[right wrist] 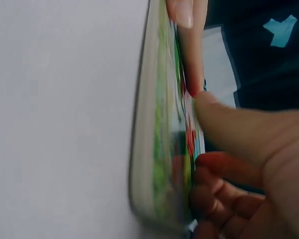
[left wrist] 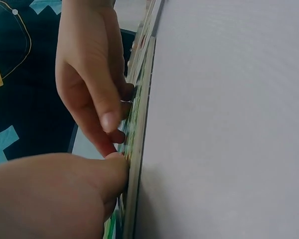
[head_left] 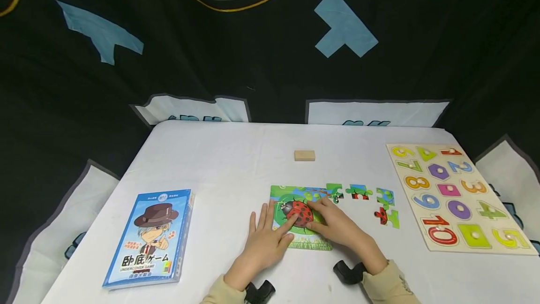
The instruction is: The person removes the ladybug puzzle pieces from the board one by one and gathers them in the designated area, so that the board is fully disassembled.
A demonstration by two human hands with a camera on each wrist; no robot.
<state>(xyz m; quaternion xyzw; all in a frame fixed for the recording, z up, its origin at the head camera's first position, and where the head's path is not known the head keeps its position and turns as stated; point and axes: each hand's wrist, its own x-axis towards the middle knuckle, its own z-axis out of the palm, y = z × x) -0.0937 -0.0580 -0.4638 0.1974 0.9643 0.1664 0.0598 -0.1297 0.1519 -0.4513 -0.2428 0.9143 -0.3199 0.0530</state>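
A ladybug jigsaw puzzle (head_left: 312,245) lies on the white table in its board, mostly assembled. My left hand (head_left: 266,239) rests over its left side with the fingers extended, the index fingertip touching the ladybug (head_left: 298,211). From the right, my right hand (head_left: 337,224) reaches in and holds a puzzle piece at the ladybug's right side between thumb and index finger; the hand partly hides this piece. In the right wrist view, the other fingers (right wrist: 224,199) bend near the board's surface. Loose puzzle pieces (head_left: 359,192) lie beside the board's upper right, some near the right hand.
A blue boxed game (head_left: 147,240) lies at the left. At the right is a wooden number board (head_left: 455,201) with knobbed pieces. A small wooden block (head_left: 304,155) lies beyond the puzzle. A dark patterned cloth (head_left: 253,60) hangs behind the table.
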